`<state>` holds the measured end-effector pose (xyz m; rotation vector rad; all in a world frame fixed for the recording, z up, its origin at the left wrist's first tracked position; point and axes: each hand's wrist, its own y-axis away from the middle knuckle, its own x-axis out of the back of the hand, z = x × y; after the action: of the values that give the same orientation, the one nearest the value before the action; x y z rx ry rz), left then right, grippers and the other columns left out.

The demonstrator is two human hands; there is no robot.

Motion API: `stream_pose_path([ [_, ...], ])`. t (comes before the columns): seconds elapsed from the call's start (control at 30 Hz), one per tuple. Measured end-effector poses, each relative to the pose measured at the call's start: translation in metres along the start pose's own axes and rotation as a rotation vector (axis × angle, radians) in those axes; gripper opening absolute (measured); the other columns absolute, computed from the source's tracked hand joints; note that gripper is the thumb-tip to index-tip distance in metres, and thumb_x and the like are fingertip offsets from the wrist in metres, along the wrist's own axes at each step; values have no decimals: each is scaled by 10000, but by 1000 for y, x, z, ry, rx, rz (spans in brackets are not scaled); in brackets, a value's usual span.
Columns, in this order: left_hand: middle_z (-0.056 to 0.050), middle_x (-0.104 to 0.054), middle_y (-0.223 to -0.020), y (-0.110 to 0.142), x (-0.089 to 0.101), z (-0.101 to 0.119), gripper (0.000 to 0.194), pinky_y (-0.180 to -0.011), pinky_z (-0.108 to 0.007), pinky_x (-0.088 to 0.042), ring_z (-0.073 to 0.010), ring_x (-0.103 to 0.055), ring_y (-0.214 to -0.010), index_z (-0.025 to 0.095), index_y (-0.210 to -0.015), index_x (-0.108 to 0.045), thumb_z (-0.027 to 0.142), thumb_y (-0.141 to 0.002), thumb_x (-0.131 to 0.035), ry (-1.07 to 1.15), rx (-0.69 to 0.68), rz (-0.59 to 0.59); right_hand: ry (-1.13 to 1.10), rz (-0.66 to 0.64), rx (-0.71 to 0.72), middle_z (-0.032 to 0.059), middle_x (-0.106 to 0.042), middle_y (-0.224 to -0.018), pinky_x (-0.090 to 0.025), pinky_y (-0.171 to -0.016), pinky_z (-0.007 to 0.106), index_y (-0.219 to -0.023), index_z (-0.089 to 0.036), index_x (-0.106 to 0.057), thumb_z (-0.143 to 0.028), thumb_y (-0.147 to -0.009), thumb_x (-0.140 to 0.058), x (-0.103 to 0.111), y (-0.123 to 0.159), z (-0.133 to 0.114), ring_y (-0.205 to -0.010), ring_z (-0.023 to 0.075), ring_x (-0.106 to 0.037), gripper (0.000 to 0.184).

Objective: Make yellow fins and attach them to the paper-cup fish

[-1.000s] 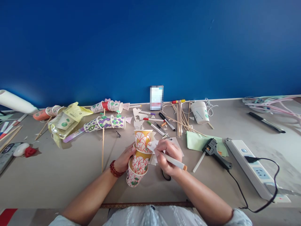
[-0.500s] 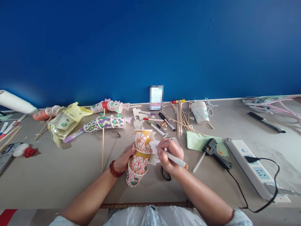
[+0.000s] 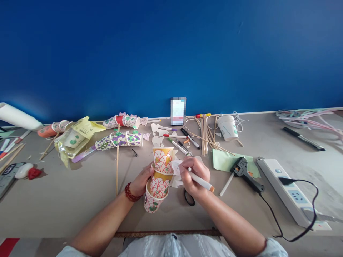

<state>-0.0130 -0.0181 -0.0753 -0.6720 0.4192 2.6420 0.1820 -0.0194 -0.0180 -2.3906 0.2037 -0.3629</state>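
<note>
A chain of three paper cups (image 3: 160, 178) painted with red and yellow scale patterns lies on the table in front of me. My left hand (image 3: 141, 182), a red bead bracelet on its wrist, is closed round the cups from the left. My right hand (image 3: 193, 176) is closed on a white marker with an orange end (image 3: 201, 182); its tip touches a white paper fin (image 3: 175, 167) on the cups' right side. Black scissors (image 3: 189, 198) lie just under my right wrist.
Finished cup fish on sticks (image 3: 119, 140) lie at back left beside yellow packets (image 3: 77, 134). Markers (image 3: 177, 137), wooden sticks (image 3: 205, 137) and a white cup (image 3: 227, 127) sit behind. A glue gun (image 3: 245, 173) on green paper and a power strip (image 3: 286, 191) lie at right.
My right hand with the marker has shifted slightly up and to the left along the paper fin. The left hand and cups have stayed still.
</note>
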Motion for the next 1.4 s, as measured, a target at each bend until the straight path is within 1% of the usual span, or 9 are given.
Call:
stream_pose_path([
  [0.23,-120,-750,-1160,-1,1,-1,504,-914,-410,-536,-304,-698,-1024,192,-1134,-718,579,-812,-694,12,-18,-8,5,-3,-12,-33,-514,-592,-413,-512,262,-716,-234,-489,-141,-852,-540,0,1,0,-524,132,-498,172],
  [0.53,-121,-738,-1197,-2,2,-1,503,-944,-403,-519,-293,-691,-1066,192,-1204,-703,552,-853,-671,19,-45,-53,-21,15,-13,-34,-519,-592,-424,-516,270,-728,-231,-510,-145,-853,-544,-2,0,-1,-522,131,-499,156],
  [0.7,-126,-719,-1246,-1,2,-2,491,-984,-411,-501,-297,-673,-1117,188,-1232,-697,533,-887,-642,-1,-70,-74,-55,0,-4,-25,-554,-605,-432,-517,271,-742,-229,-523,-136,-854,-538,-2,-1,-2,-528,131,-507,147],
  [0.93,-131,-715,-1254,-2,3,-4,497,-968,-405,-508,-304,-669,-1131,177,-1242,-696,524,-890,-645,-21,-105,-86,-56,3,1,-16,-582,-627,-449,-530,274,-767,-230,-543,-136,-863,-552,-3,1,-1,-550,137,-536,135],
  [1.1,-130,-712,-1262,-2,2,-3,502,-994,-421,-499,-305,-666,-1136,182,-1246,-692,534,-892,-635,-8,-79,-82,-53,3,-26,-21,-567,-622,-442,-531,271,-755,-227,-540,-138,-865,-544,-3,0,-1,-546,136,-528,141],
  [1.2,-125,-720,-1245,-1,3,-3,492,-1002,-411,-490,-294,-670,-1121,183,-1229,-697,537,-893,-629,-2,-57,-72,-53,12,-29,-27,-549,-611,-435,-529,269,-735,-227,-528,-145,-863,-541,-2,0,-2,-535,132,-513,152],
  [1.4,-126,-750,-1147,-1,-1,0,517,-910,-407,-518,-295,-692,-1024,174,-1152,-715,574,-826,-688,10,-34,-24,16,11,-32,-35,-518,-580,-417,-513,265,-705,-232,-501,-170,-858,-538,-1,0,-1,-517,132,-502,169],
])
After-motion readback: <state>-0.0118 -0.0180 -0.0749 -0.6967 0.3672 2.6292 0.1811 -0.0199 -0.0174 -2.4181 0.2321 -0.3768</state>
